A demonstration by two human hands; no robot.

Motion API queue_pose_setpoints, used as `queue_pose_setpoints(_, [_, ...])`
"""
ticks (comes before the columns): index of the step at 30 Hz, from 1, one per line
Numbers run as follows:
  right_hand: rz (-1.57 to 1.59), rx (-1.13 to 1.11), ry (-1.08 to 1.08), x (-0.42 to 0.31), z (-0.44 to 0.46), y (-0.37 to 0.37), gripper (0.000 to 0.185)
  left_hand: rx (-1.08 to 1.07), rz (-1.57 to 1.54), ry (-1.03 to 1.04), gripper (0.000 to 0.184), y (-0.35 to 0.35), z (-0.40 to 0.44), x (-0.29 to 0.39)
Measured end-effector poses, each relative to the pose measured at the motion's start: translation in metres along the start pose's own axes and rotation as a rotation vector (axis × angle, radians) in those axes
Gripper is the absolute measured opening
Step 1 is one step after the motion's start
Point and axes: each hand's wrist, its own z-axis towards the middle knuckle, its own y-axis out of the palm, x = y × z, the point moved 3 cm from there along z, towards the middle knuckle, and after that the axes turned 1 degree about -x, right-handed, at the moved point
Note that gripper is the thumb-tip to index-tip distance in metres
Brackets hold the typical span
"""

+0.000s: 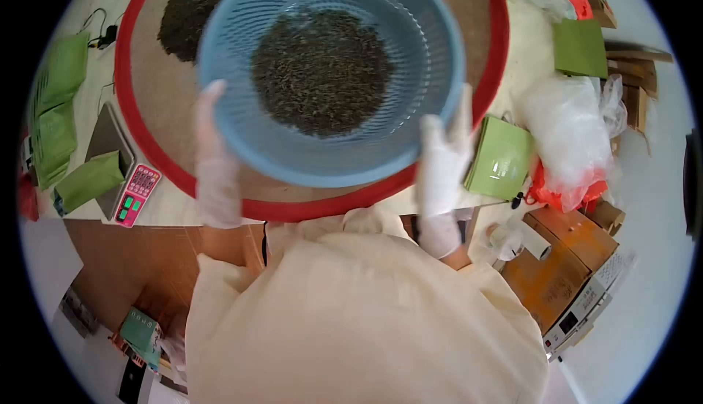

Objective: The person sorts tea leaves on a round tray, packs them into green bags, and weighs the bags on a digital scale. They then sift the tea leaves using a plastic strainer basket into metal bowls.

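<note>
A round blue plastic basket (329,173) with slotted walls is held above a big round tray (130,104) with a red rim. Dark dried leaves, tea-like (322,71), lie in the basket's bottom. My left hand (214,140), in a white glove, grips the basket's left side; its fingers are partly hidden and blurred. On the right side, my gloved right hand (444,156) holds the basket near its rim. Behind the basket, a pile of the same dark leaves (183,20) rests on the tray, partly covered.
Left of the tray stand a scale with a pink keypad (138,193) and green pouches (62,82). To the right are a green packet (501,156), clear plastic bags (567,126) and another green packet (580,47). Cardboard boxes (560,265) sit below the table's right edge.
</note>
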Motion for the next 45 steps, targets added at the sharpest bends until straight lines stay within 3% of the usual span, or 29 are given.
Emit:
queue_pose_setpoints(1, [-0.026,0.012,0.032,-0.002,0.014,-0.015,0.062,0.023,0.135,0.086,0.053,0.015,-0.008,-0.013])
queue_pose_setpoints(2, [0.229,0.033,0.017,0.002,0.022,-0.023,0.061,-0.007,0.144,0.172,0.053,0.014,-0.008,-0.025])
queue_pose_setpoints(3, [0.341,-0.035,0.133,-0.003,0.021,-0.028,0.062,-0.041,0.145,0.254,0.052,0.013,-0.007,-0.035])
queue_pose_setpoints(4, [0.151,-0.053,0.037,-0.006,0.019,-0.025,0.062,0.022,0.289,0.184,0.052,0.017,-0.022,-0.017])
queue_pose_setpoints(6, [-0.139,-0.067,-0.119,-0.002,0.002,-0.004,0.065,-0.145,-0.021,0.001,0.052,-0.014,-0.007,0.002])
queue_pose_setpoints(8, [-0.039,-0.046,-0.114,0.010,-0.008,0.013,0.067,-0.285,-0.156,-0.061,0.053,-0.002,-0.010,0.015])
queue_pose_setpoints(11, [0.049,-0.013,0.091,0.002,0.012,0.000,0.062,0.104,0.234,0.183,0.053,-0.005,-0.009,-0.013])
queue_pose_setpoints(13, [0.276,-0.051,0.126,0.009,0.023,-0.013,0.061,-0.022,0.344,0.311,0.054,0.005,-0.019,-0.027])
queue_pose_setpoints(15, [0.164,-0.073,0.033,0.029,0.021,-0.011,0.060,-0.125,0.289,0.274,0.053,-0.023,-0.011,-0.016])
queue_pose_setpoints(17, [0.304,-0.076,0.109,0.048,0.015,-0.001,0.050,-0.229,0.248,0.252,0.053,-0.022,-0.009,-0.017])
queue_pose_setpoints(19, [0.264,-0.067,0.284,0.061,0.024,-0.003,0.040,-0.034,0.479,0.426,0.054,-0.010,-0.021,-0.021])
queue_pose_setpoints(20, [0.329,-0.022,0.295,0.071,0.032,-0.007,0.031,-0.054,0.682,0.563,0.053,-0.003,-0.025,-0.027])
queue_pose_setpoints(23, [0.457,-0.161,0.430,0.079,0.046,-0.022,0.030,-0.176,0.962,0.797,0.049,-0.013,-0.027,-0.031])
queue_pose_setpoints(25, [0.258,-0.206,0.375,0.061,0.038,-0.013,0.027,-0.132,0.952,0.797,0.045,-0.040,-0.011,-0.022])
queue_pose_setpoints(28, [0.258,-0.191,0.207,0.052,0.029,0.006,0.027,0.011,0.464,0.730,0.040,-0.056,0.007,-0.016])
queue_pose_setpoints(31, [0.308,-0.130,0.182,0.048,0.046,-0.010,0.025,0.104,0.747,0.886,0.040,-0.033,-0.005,-0.033])
queue_pose_setpoints(32, [0.328,-0.147,0.176,0.046,0.055,-0.021,0.024,-0.105,0.956,0.801,0.050,-0.036,-0.002,-0.039])
queue_pose_setpoints(33, [0.367,-0.128,0.180,0.049,0.059,-0.030,0.024,-0.093,0.953,0.810,0.050,-0.036,0.000,-0.028])
queue_pose_setpoints(35, [0.329,-0.120,0.146,0.045,0.058,-0.035,0.023,0.003,0.872,0.404,0.054,-0.024,0.011,-0.003])
queue_pose_setpoints(37, [0.290,-0.082,0.197,0.048,0.054,-0.035,0.022,-0.150,0.534,0.843,0.071,0.020,-0.024,0.044])
queue_pose_setpoints(39, [0.338,-0.093,0.223,0.053,0.053,-0.038,0.022,-0.279,0.227,0.921,0.060,0.015,-0.003,0.087])
queue_pose_setpoints(40, [0.390,-0.119,0.283,0.055,0.051,-0.035,0.021,-0.281,0.236,0.933,0.060,0.037,-0.009,0.099])
queue_pose_setpoints(41, [0.441,-0.146,0.344,0.057,0.048,-0.033,0.021,-0.175,0.721,0.947,0.062,0.073,-0.022,0.105])
queue_pose_setpoints(43, [0.372,-0.207,0.315,0.060,0.043,-0.029,0.025,-0.147,0.383,0.531,0.068,0.055,-0.003,0.061])
queue_pose_setpoints(45, [0.516,-0.185,0.345,0.080,0.047,-0.022,0.024,-0.270,0.221,0.513,0.070,0.025,0.047,0.038])
